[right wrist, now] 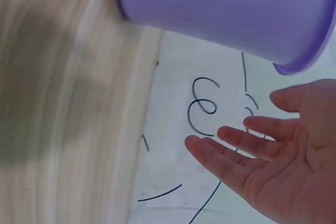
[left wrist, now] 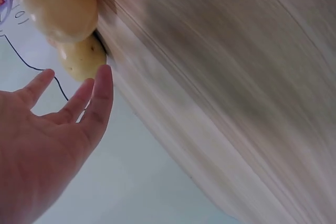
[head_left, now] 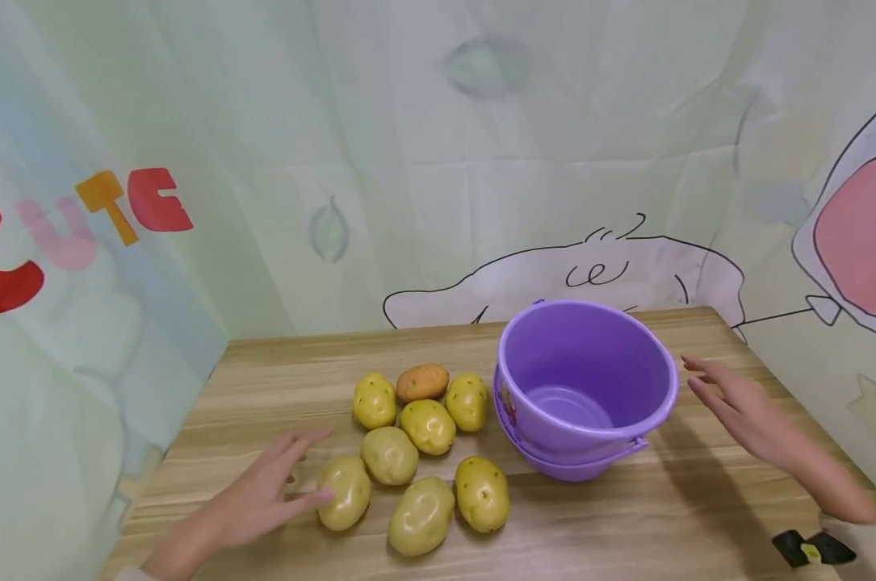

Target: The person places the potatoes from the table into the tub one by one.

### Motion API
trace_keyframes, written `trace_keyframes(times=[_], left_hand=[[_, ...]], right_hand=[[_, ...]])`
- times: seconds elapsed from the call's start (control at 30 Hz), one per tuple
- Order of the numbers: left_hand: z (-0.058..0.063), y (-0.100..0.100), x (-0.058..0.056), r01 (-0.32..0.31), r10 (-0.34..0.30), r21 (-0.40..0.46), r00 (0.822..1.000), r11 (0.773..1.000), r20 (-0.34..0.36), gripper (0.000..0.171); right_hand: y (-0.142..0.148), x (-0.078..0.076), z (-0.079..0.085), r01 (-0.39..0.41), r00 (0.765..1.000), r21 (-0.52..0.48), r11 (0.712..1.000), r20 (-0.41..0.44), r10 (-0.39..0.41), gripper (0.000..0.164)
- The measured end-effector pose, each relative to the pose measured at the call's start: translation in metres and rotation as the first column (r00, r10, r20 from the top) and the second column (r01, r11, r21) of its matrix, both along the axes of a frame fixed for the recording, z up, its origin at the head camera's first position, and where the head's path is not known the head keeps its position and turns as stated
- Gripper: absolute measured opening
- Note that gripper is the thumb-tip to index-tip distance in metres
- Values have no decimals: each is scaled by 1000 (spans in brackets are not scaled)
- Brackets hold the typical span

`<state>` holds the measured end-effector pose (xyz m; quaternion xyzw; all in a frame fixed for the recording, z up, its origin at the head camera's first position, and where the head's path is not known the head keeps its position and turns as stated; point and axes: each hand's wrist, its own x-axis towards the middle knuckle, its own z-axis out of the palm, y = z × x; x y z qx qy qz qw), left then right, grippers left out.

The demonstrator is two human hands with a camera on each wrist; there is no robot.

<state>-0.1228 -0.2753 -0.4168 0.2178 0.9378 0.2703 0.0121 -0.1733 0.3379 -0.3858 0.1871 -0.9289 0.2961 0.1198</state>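
Note:
My left hand [head_left: 261, 492] is held beside the nearest-left potato [head_left: 345, 494], fingers spread; its thumb overlaps that potato in the head view, and contact cannot be told. In the left wrist view the left hand [left wrist: 58, 135] holds nothing. Several yellow potatoes, among them one at the front [head_left: 421, 516], lie grouped on the table, with a browner potato [head_left: 423, 382] at the back. To their right a purple bucket [head_left: 586, 363] stands upright, its visible inside bare. My right hand [head_left: 746, 407] hovers to the right of the bucket, fingers extended, apart from it in the right wrist view.
The wooden table [head_left: 278, 363] backs onto a printed curtain [head_left: 408, 161] with cartoon drawings and letters. The bucket's purple handle [head_left: 517, 440] hangs down around its side. A black bow [head_left: 814, 550] sits by the right sleeve.

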Motion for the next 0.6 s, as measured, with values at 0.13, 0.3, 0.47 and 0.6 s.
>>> trace_keyframes(times=[0.13,0.3,0.47,0.6], left_hand=[[2,6,1,9,-10,10,998,1000,68,77],[2,13,2,19,-20,11,996,1000,85,81],[-1,16,-1,60,-64,47,995,997,80,79],[-3,16,-1,86,-90,59,994,995,69,79]], right_hand=[[-4,-4,9,-2,1000,-68,998,-13,1,38],[-11,-7,20,20,1000,-133,991,21,-17,41],[-18,-11,31,28,997,-193,981,71,-14,44],[-27,-14,39,13,995,-224,975,98,9,46]])
